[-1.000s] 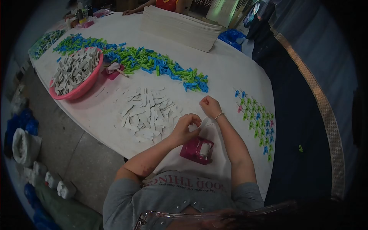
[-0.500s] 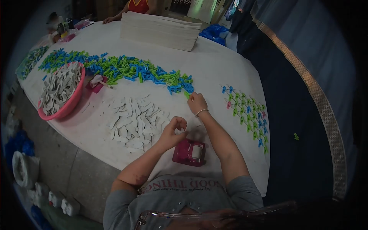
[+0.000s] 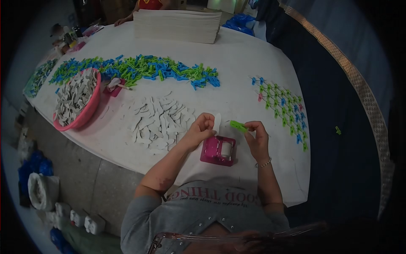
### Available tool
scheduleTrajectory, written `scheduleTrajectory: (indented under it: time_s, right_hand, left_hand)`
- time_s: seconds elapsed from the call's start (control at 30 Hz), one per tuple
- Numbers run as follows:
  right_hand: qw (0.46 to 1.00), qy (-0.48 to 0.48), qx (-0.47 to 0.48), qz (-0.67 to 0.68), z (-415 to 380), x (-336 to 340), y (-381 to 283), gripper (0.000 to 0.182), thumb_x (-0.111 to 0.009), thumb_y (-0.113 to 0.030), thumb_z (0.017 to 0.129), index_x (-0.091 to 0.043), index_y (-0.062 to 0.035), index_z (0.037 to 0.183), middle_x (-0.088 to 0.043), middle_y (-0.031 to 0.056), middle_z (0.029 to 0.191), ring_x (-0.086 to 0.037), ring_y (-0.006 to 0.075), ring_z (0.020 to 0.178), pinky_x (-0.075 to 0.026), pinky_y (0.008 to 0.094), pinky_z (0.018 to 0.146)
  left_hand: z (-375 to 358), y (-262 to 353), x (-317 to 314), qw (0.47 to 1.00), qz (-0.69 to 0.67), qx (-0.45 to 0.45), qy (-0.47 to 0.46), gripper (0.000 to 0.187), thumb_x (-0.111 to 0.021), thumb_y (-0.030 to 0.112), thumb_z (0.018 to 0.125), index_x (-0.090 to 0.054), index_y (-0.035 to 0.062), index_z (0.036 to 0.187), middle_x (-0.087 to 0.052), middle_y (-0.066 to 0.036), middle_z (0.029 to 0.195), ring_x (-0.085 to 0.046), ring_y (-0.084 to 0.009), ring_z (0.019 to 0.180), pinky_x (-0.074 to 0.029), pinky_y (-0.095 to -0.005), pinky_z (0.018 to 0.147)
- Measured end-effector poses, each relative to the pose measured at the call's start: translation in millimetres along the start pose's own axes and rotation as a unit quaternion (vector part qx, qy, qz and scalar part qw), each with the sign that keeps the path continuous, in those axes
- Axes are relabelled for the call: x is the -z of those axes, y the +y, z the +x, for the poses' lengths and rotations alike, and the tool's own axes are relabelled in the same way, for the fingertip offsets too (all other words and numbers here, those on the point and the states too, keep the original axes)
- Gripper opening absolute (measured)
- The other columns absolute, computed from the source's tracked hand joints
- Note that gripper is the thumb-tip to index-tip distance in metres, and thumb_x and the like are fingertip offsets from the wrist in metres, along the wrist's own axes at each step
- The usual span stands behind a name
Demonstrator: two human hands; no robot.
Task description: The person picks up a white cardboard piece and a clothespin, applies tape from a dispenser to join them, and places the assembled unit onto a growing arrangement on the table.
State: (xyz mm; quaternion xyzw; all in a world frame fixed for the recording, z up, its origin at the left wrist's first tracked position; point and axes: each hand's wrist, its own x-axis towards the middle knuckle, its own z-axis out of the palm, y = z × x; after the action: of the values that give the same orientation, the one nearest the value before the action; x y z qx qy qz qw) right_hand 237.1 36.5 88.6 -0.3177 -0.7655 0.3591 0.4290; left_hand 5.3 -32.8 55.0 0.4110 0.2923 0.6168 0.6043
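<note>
My right hand (image 3: 257, 137) pinches a green clothespin (image 3: 238, 125), held out to the left over the table. My left hand (image 3: 199, 130) is closed on a thin pale strip (image 3: 217, 122) that stands up from its fingertips. The strip and the clothespin are apart. Just below both hands sits a magenta box with a white roller (image 3: 226, 149) in it. To the left of my left hand lies a loose pile of similar grey-white strips (image 3: 158, 120).
A long heap of green and blue clothespins (image 3: 144, 70) stretches across the table (image 3: 249, 55). A pink basin (image 3: 84, 112) full of strips stands left. Rows of clothespins (image 3: 281, 101) lie right; a stack of pale sheets (image 3: 176, 27) stands behind. Another person's hand (image 3: 120, 21) rests at the far edge.
My right hand has come back from the end of the clothespin heap with a green clothespin. My left hand holds the strip upright near the magenta box. The view has shifted slightly.
</note>
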Motion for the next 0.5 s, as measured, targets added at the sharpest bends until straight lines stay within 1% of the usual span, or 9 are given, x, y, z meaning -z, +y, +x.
scheduleTrajectory:
  time_s: [0.07, 0.2, 0.27, 0.4, 0.47, 0.5]
  right_hand:
    - [0.999, -0.001, 0.034, 0.034, -11, -3, -15, 0.022, -0.065, -0.003, 0.079, -0.055, -0.0043, 0.098, -0.055, 0.0023, 0.091, -0.05, 0.0122, 0.085, -0.043, 0.0268, 0.08]
    - [0.998, -0.015, 0.032, 0.058, -22, -6, -24, 0.021, -0.065, -0.003, 0.08, -0.054, -0.0037, 0.098, -0.055, 0.0021, 0.09, -0.049, 0.0112, 0.085, -0.043, 0.0262, 0.08]
    - [0.996, -0.04, 0.013, 0.075, -25, -8, -23, 0.023, -0.061, 0.005, 0.079, -0.051, -0.0033, 0.098, -0.053, 0.0029, 0.096, -0.048, 0.0112, 0.089, -0.039, 0.026, 0.087]
    - [0.995, -0.041, 0.005, 0.09, -27, -14, -22, 0.023, -0.061, 0.004, 0.08, -0.05, -0.0034, 0.098, -0.053, 0.0031, 0.096, -0.048, 0.0111, 0.09, -0.039, 0.0261, 0.087]
    - [0.996, -0.018, 0.023, 0.085, -26, -18, -25, 0.02, -0.065, -0.002, 0.08, -0.053, -0.0039, 0.096, -0.056, 0.0023, 0.09, -0.05, 0.0107, 0.083, -0.043, 0.0256, 0.079]
    - [0.996, -0.019, 0.023, 0.085, -26, -19, -27, 0.02, -0.065, -0.002, 0.08, -0.053, -0.0039, 0.096, -0.056, 0.0023, 0.09, -0.05, 0.0107, 0.083, -0.043, 0.0256, 0.079]
  left_hand:
    - [-2, 0, -2, 1.0, 0.011, 0.0, -0.01, 0.039, -0.059, -0.004, 0.078, -0.044, 0.0079, 0.112, -0.054, 0.002, 0.091, -0.052, -0.0061, 0.083, -0.041, -0.021, 0.077]
    - [-3, -1, -4, 0.999, 0.034, -0.021, -0.029, 0.04, -0.06, -0.005, 0.077, -0.044, 0.0085, 0.112, -0.052, 0.003, 0.09, -0.05, -0.0053, 0.083, -0.04, -0.0208, 0.076]
    - [-3, -2, -5, 0.998, 0.037, -0.031, -0.038, 0.041, -0.061, -0.005, 0.077, -0.044, 0.0085, 0.112, -0.052, 0.003, 0.09, -0.05, -0.0054, 0.083, -0.04, -0.0209, 0.075]
    - [-6, 0, -9, 0.997, 0.049, -0.021, -0.056, 0.041, -0.062, -0.004, 0.078, -0.044, 0.0077, 0.112, -0.054, 0.002, 0.092, -0.051, -0.0061, 0.085, -0.04, -0.021, 0.076]
    - [-7, 0, -9, 0.997, 0.052, -0.018, -0.063, 0.041, -0.063, -0.003, 0.078, -0.044, 0.0075, 0.112, -0.054, 0.001, 0.092, -0.052, -0.0064, 0.085, -0.041, -0.021, 0.076]
    - [-7, 0, -9, 0.996, 0.055, -0.018, -0.064, 0.04, -0.063, -0.003, 0.079, -0.043, 0.0073, 0.112, -0.055, 0.001, 0.093, -0.053, -0.0065, 0.086, -0.041, -0.0209, 0.076]
